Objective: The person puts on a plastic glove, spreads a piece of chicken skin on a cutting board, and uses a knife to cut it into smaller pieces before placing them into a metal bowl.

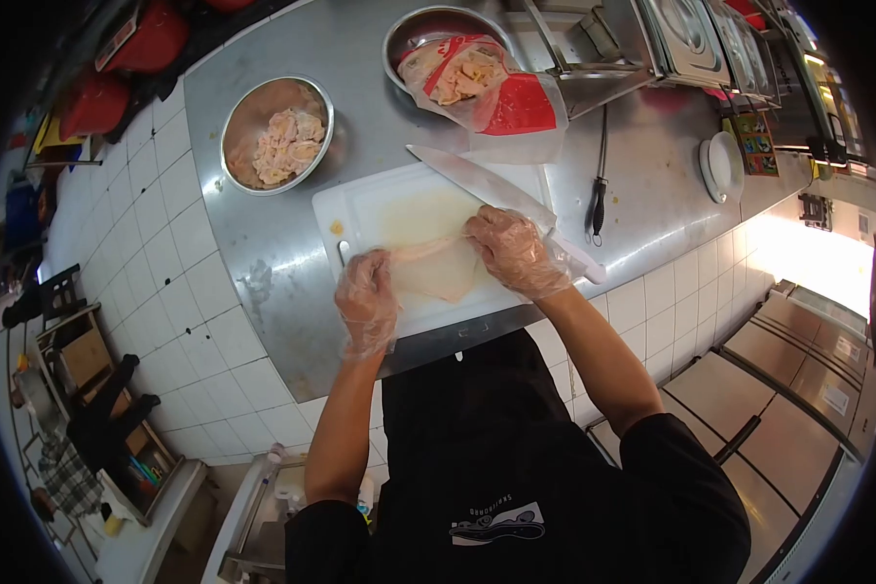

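A thin, pale pink piece of raw chicken [441, 271] is stretched over the white cutting board [346, 207]. My left hand [368, 297], in a clear plastic glove, pinches its left end. At its upper right end, my right hand [516, 255] has its gloved fingers closed on it. Behind the right hand lies a large chef's knife [487, 183], its blade slanting across the board's far side and its white handle past the right edge. A small yellowish scrap [337, 227] rests near the board's slot on the left.
A steel bowl [232, 146] at the far left holds raw chicken pieces. Another steel bowl [396, 44] at the back contains an opened red-and-clear plastic bag [526, 105] of chicken. A black-handled tool [598, 204] and white bowls [721, 165] lie to the right on the steel table [263, 282].
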A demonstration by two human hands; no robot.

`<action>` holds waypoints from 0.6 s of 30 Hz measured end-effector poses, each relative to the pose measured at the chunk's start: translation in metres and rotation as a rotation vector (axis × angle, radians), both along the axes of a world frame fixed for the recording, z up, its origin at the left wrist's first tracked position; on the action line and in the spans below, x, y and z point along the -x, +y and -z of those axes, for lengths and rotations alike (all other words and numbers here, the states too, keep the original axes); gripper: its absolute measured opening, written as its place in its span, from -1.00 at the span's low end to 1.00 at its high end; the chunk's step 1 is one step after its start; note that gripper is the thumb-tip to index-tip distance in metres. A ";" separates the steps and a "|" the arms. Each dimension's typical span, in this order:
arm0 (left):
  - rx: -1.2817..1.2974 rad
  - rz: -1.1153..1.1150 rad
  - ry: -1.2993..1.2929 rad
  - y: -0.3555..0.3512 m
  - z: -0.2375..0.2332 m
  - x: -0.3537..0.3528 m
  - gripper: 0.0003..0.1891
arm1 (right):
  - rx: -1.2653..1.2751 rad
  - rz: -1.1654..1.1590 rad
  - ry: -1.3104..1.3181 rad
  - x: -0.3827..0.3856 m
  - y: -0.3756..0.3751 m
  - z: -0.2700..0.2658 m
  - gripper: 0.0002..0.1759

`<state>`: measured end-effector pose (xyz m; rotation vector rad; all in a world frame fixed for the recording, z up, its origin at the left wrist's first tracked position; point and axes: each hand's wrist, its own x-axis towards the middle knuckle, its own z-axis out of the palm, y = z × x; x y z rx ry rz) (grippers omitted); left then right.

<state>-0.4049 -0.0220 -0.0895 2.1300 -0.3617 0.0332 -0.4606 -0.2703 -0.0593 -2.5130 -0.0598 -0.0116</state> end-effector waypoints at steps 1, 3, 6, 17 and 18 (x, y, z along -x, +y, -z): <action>-0.032 0.008 -0.056 -0.001 0.003 -0.005 -0.91 | 0.075 0.000 -0.012 -0.002 0.001 0.003 -0.78; -0.067 0.015 -0.128 -0.002 0.005 -0.007 -0.90 | 0.149 0.025 -0.006 -0.004 0.004 0.011 -0.74; -0.080 0.012 -0.162 -0.003 0.006 -0.007 -0.90 | 0.199 0.091 -0.036 -0.003 0.009 0.013 -0.72; -0.147 -0.054 -0.194 -0.001 0.008 0.001 -0.86 | 0.427 0.168 0.030 -0.011 0.011 0.000 -0.80; -0.178 -0.069 -0.191 0.000 0.011 0.003 -0.87 | 0.440 0.177 0.018 -0.011 0.014 0.002 -0.81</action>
